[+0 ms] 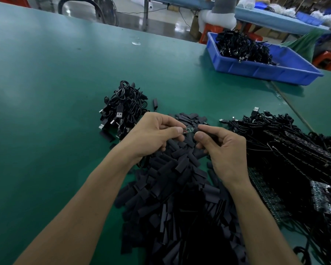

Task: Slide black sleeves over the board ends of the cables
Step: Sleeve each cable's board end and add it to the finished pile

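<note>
While the little board end [189,129] of one cable shows bare between my two hands, just above the middle of the frame, this piece is not yet sleeved. My left hand [155,134] pinches it at the wire side, thumb and forefinger closed tight on it, the other fingers curled under. My right hand [224,150] faces it from the right, thumb and forefinger pressed together on something dark that I take to be a black sleeve [211,138]. Its mouth is hidden by my fingertips, so I cannot tell whether it has caught the tip of the board or only sits just beside it.

Judging the job as a whole, there is far more left than done. The loose sleeves [172,188] lie in a thick heap under my wrists and down to the bottom edge. At the right of the frame a big tangle of cables [287,142] lies with its boards uncovered, waiting, I would say. The smaller bundle [124,108] to the upper left of my hands shows mostly USB plugs; it may be the finished lot, but I cannot make out its board ends. The blue bin [266,72] in the upper right holds more black cables, sleeved or not I cannot tell. All of it rests on the green table [46,92].
</note>
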